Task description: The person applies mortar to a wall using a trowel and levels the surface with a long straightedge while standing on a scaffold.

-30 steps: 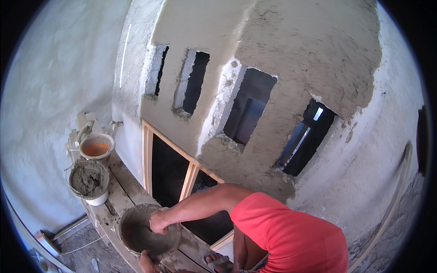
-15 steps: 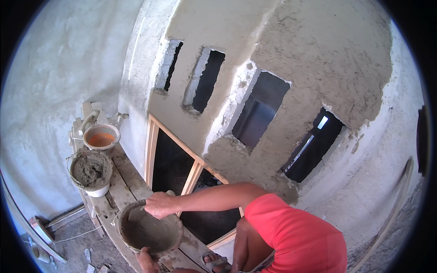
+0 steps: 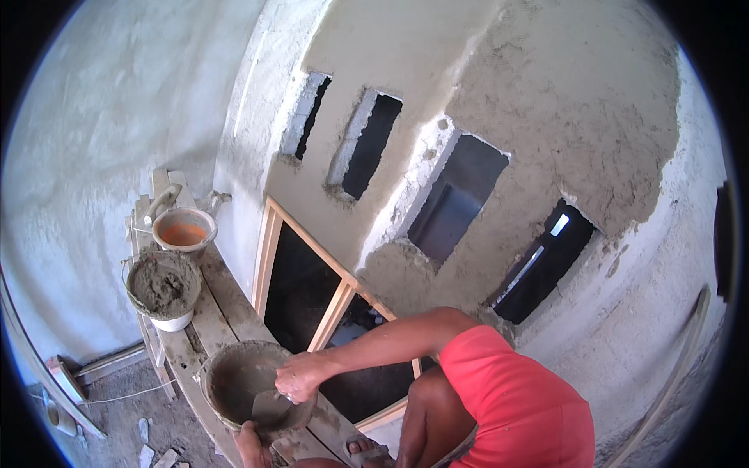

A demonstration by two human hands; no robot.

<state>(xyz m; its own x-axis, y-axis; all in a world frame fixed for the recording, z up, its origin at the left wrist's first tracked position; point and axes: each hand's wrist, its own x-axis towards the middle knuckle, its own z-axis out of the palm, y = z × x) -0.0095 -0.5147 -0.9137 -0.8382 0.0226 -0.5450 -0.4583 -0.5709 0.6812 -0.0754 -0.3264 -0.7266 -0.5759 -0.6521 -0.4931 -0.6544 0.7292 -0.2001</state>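
Observation:
My right hand (image 3: pixel 301 376) is closed on a trowel, and its grey blade (image 3: pixel 270 409) dips into the wet mortar inside a round bucket (image 3: pixel 236 373). At the near side of that bucket, my left hand (image 3: pixel 251 446) grips the rim, thumb on top. Grey mortar coats the bucket's inner wall and lies at the bottom. Farther along the planks stands a white bucket (image 3: pixel 173 321) heaped with thick mortar (image 3: pixel 164 285). Behind it is another bucket (image 3: pixel 186 218) with an orange inside. My fingers partly hide the trowel's handle.
The buckets stand on a raised platform of wooden planks (image 3: pixel 230 304). A wooden frame (image 3: pixel 331 312) with dark openings stands beside it, below a partly plastered wall (image 3: pixel 562 109) with several rectangular openings. A float-like tool (image 3: pixel 162 204) lies at the far end. Rubble (image 3: pixel 148 452) litters the floor below.
My right hand has moved right and nearer across the bucket, carrying the trowel blade from its far left side into the near right part. My left hand stays on the rim.

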